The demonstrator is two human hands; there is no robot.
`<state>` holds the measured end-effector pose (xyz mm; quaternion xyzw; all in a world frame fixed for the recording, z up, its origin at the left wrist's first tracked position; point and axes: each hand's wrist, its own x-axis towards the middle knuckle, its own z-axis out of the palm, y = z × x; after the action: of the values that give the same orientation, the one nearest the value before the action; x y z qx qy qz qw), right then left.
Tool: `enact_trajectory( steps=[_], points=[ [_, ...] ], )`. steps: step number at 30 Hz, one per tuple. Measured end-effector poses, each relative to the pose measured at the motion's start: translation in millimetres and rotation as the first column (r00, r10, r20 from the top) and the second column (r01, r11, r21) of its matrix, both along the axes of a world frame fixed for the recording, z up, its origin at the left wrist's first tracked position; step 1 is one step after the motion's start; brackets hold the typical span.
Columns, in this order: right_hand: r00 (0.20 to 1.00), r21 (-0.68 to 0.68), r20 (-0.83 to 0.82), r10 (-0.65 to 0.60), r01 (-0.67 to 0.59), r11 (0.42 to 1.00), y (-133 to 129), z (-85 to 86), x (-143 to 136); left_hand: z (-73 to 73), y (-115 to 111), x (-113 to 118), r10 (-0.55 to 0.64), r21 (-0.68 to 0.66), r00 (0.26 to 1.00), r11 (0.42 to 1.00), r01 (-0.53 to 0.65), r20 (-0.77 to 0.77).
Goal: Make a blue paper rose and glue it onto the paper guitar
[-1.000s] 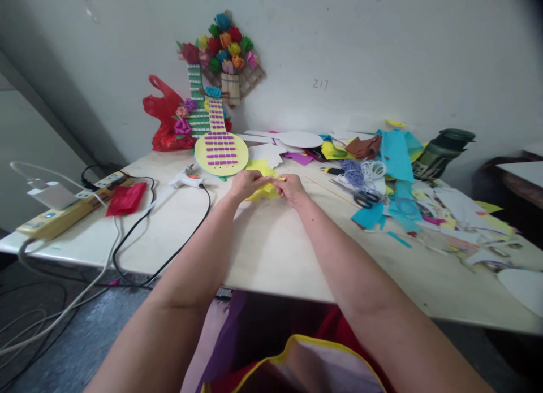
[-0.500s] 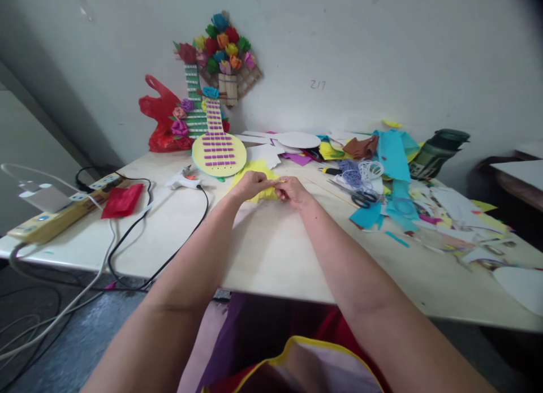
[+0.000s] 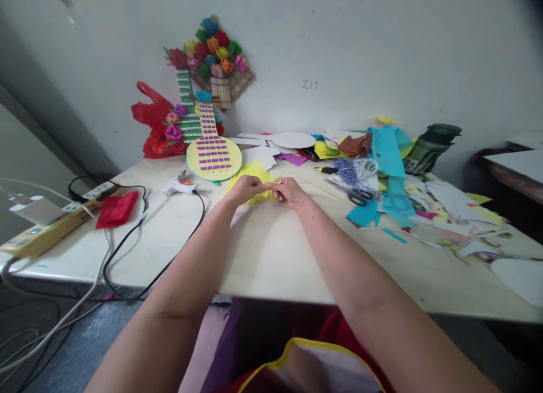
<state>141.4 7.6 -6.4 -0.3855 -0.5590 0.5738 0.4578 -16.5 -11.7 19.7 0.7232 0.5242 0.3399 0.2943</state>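
Observation:
Over the middle of the table, my left hand (image 3: 246, 190) and my right hand (image 3: 291, 193) meet with their fingertips touching. Both are closed in a pinch on yellow paper, of which a small bit shows at the right fingertips. Most of the yellow paper (image 3: 253, 170) spreads out behind and below my hands, thin and creased; my fingers hide part of it. Just behind to the left leans a guitar-shaped craft piece (image 3: 214, 158) with a pale yellow body and purple strips. White paper scraps (image 3: 258, 155) lie behind the yellow paper.
A white glue gun (image 3: 180, 186), a red packet (image 3: 117, 210) and a yellow power strip (image 3: 25, 243) with trailing cords are on the left. To the right lie scissors (image 3: 360, 196), yarn (image 3: 350, 172), blue paper (image 3: 388, 150) and scraps. A green bottle (image 3: 432, 148) leans behind.
The view has shifted slightly, so the objects on the table sit a little further left. My hands remain together at the yellow paper, with only small finger movement.

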Motion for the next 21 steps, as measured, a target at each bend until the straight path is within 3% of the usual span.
enact_trajectory(
  steps=[8, 14, 21],
  points=[
    [0.993, -0.005, -0.071, 0.09, -0.09, 0.996, -2.1, 3.6, 1.6, 2.4, 1.5, -2.4, 0.0, -0.034, 0.999, 0.999, 0.001, 0.045],
    [0.986, -0.117, -0.091, 0.139, -0.149, 0.982, 0.5, 0.4, 4.9, 6.8, -1.8, -2.9, 0.035, -0.016, 0.999, 0.999, -0.035, 0.01],
    [0.997, -0.032, -0.068, 0.029, -0.031, 0.999, 1.9, 0.8, 4.1, 6.9, 0.8, -3.5, 0.028, -0.024, 1.0, 0.999, -0.028, 0.004]
  ],
)
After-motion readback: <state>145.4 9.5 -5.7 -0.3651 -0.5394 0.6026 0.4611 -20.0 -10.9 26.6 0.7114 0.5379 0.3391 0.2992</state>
